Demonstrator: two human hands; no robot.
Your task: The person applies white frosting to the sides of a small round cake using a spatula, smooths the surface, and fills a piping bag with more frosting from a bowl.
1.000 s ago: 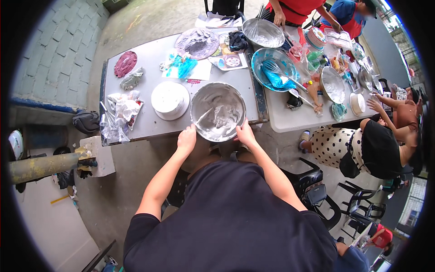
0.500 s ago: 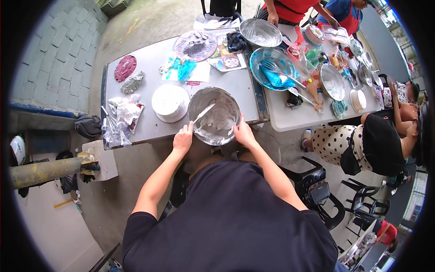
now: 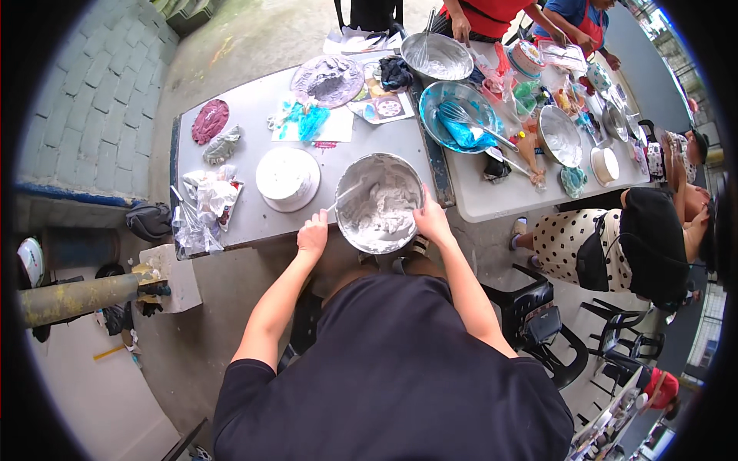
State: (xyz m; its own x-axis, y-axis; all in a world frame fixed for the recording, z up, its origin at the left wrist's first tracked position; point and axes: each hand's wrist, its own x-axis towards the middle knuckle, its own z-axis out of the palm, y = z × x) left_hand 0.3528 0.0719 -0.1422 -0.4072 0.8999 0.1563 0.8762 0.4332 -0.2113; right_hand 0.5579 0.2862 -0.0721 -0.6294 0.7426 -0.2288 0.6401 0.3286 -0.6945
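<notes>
A metal mixing bowl (image 3: 347, 223) with greyish-white cream (image 3: 388, 203) smeared up its walls is at the table's front edge, tilted so its inside shows. My right hand (image 3: 432, 221) is closed on the bowl's right rim. Just outside the left rim, my left hand (image 3: 313, 234) is closed around the handle of a slim, pale spatula (image 3: 347, 191), whose far end reaches over the rim into the bowl. To the left of the bowl stands a round white frosted cake (image 3: 286, 174) on a board, touched by neither hand.
Plastic piping bags (image 3: 207, 200) lie at the table's left front. Behind are a maroon smeared disc (image 3: 210, 121), a cream-covered round board (image 3: 328, 80) and blue-stained bags (image 3: 307, 119). A blue-smeared bowl (image 3: 432, 131) holds a whisk on the adjoining table. A person in a polka-dot skirt (image 3: 565, 244) stands right.
The bowl has shifted right and tilted more toward me, with my right hand on its rim. My left hand has come away from the rim, and the spatula has been drawn toward the left edge.
</notes>
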